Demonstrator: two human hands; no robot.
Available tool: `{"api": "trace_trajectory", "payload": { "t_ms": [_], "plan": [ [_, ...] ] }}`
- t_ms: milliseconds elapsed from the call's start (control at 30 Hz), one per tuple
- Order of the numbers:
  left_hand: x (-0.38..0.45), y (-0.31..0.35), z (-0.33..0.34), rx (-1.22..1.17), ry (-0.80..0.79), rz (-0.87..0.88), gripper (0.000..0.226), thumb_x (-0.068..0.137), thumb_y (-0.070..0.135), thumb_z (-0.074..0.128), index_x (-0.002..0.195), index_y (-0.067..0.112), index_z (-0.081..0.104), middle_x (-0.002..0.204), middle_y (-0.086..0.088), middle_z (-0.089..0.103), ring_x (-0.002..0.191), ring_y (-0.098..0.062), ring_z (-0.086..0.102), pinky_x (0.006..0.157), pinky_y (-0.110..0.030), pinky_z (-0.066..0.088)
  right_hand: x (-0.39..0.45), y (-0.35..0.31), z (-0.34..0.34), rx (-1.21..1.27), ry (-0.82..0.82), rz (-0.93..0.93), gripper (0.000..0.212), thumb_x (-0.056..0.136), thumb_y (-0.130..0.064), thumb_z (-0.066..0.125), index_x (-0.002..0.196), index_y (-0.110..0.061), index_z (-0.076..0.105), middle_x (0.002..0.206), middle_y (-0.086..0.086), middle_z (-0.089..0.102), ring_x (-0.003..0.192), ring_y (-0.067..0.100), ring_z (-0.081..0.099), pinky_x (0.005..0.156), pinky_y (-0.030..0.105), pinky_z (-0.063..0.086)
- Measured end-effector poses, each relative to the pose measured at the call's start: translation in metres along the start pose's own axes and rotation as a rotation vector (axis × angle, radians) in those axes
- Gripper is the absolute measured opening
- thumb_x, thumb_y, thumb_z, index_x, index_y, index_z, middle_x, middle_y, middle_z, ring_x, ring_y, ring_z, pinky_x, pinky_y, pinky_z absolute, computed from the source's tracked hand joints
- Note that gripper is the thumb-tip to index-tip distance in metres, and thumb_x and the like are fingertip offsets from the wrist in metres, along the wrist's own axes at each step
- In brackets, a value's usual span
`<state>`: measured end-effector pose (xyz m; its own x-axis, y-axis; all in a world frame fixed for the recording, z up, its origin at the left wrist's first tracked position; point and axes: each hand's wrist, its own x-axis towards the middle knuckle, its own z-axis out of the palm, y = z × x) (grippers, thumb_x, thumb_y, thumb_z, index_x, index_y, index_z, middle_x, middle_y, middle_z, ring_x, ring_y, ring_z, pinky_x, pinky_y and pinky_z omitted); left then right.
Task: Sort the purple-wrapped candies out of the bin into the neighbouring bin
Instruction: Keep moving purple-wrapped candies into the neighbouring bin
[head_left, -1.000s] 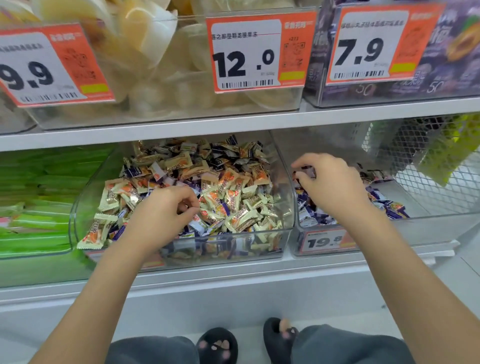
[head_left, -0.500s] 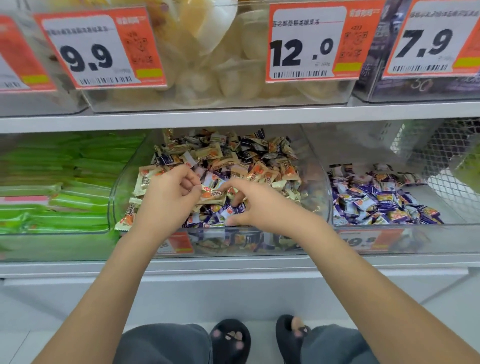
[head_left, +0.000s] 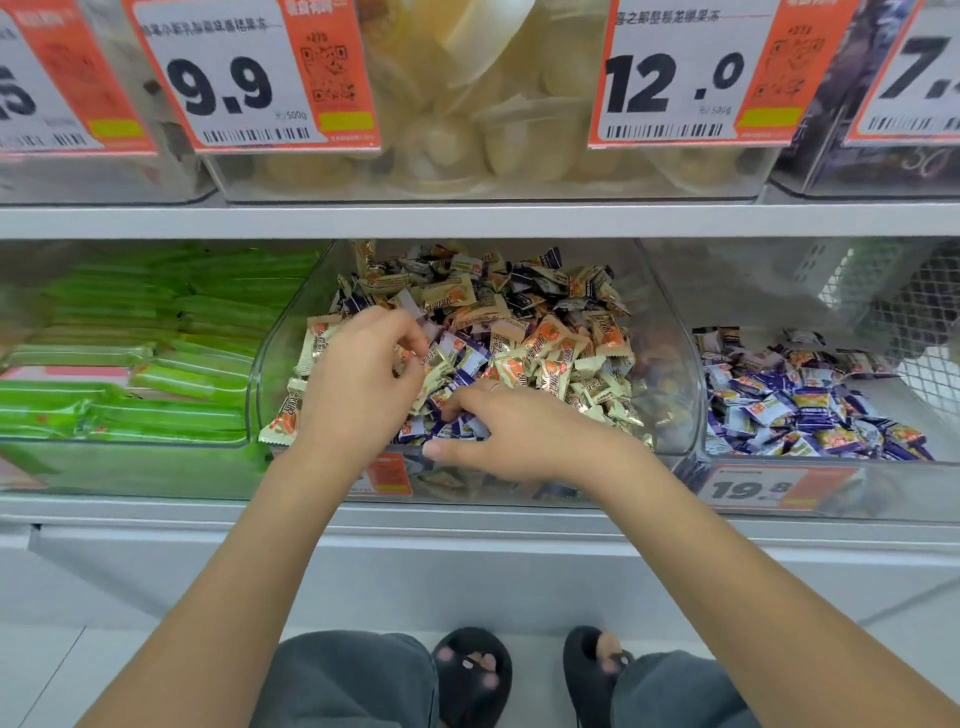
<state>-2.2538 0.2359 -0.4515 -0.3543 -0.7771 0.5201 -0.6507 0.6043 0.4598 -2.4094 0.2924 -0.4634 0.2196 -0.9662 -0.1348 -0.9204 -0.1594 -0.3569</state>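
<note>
Right hand (head_left: 514, 434) back from neighbouring bin (head_left: 810, 470), curled fingers digging into middle bin (head_left: 270, 364), grasp unclear | left hand (head_left: 358, 384) pinching candy (head_left: 434, 358) | purple candies (head_left: 467, 364) remain; sorting unfinished

Both hands dig in the middle bin (head_left: 291, 332) of mixed candies: left hand (head_left: 358, 384) at 11 o'clock with curled fingers, right hand (head_left: 509, 436) fingering purple-wrapped candies (head_left: 457, 423). The neighbouring bin (head_left: 810, 473) sits at 3 o'clock.

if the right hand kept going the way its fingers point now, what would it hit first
The right hand points left across the mixed bin, fingertips already in the purple-wrapped candies near the front. Going on, it would probably meet the left hand, though depth is unclear.
</note>
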Motion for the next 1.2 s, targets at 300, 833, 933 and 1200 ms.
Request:
{"api": "trace_trajectory", "payload": {
  "t_ms": [300, 833, 933, 1200],
  "plan": [
    [-0.006, -0.010, 0.001, -0.048, -0.221, 0.032, 0.024, 0.078, -0.004, 0.058, 0.080, 0.018, 0.067, 0.086, 0.005, 0.060, 0.075, -0.013, 0.057, 0.071, -0.039, 0.051, 0.009, 0.002, 0.001, 0.156, -0.069, -0.048, 0.058, 0.079, -0.067, 0.055, 0.124, -0.030, 0.056, 0.125, -0.005, 0.058, 0.112, 0.016, 0.053, 0.081, 0.027, 0.039],
    [-0.006, -0.015, -0.002, -0.099, -0.216, 0.018, 0.021, 0.079, -0.003, 0.059, 0.079, 0.016, 0.069, 0.082, 0.008, 0.061, 0.069, -0.006, 0.053, 0.064, -0.022, 0.045, 0.023, 0.006, 0.000, 0.465, -0.145, 0.009, 0.039, 0.095, -0.037, 0.047, 0.109, -0.003, 0.062, 0.120, 0.011, 0.061, 0.110, 0.031, 0.054, 0.098, 0.044, 0.044],
    [-0.006, -0.015, -0.003, -0.100, -0.215, 0.017, 0.022, 0.079, -0.002, 0.057, 0.080, 0.016, 0.069, 0.083, 0.006, 0.062, 0.070, -0.007, 0.054, 0.066, -0.027, 0.046, 0.020, 0.005, 0.000, 0.512, -0.138, -0.069, 0.029, 0.092, -0.047, 0.055, 0.070, -0.031, 0.064, 0.058, -0.026, 0.058, 0.059, -0.005, 0.053, 0.059, 0.010, 0.040],
    [-0.006, -0.013, -0.002, -0.098, -0.206, 0.012, 0.024, 0.081, 0.001, 0.058, 0.079, 0.023, 0.067, 0.080, 0.001, 0.061, 0.070, -0.012, 0.055, 0.066, -0.029, 0.046, 0.013, 0.020, -0.002, 0.563, -0.024, -0.042, 0.026, 0.088, -0.053, 0.056, 0.100, -0.032, 0.065, 0.067, -0.028, 0.054, 0.064, -0.008, 0.050, 0.062, 0.010, 0.035]
  ]
}}
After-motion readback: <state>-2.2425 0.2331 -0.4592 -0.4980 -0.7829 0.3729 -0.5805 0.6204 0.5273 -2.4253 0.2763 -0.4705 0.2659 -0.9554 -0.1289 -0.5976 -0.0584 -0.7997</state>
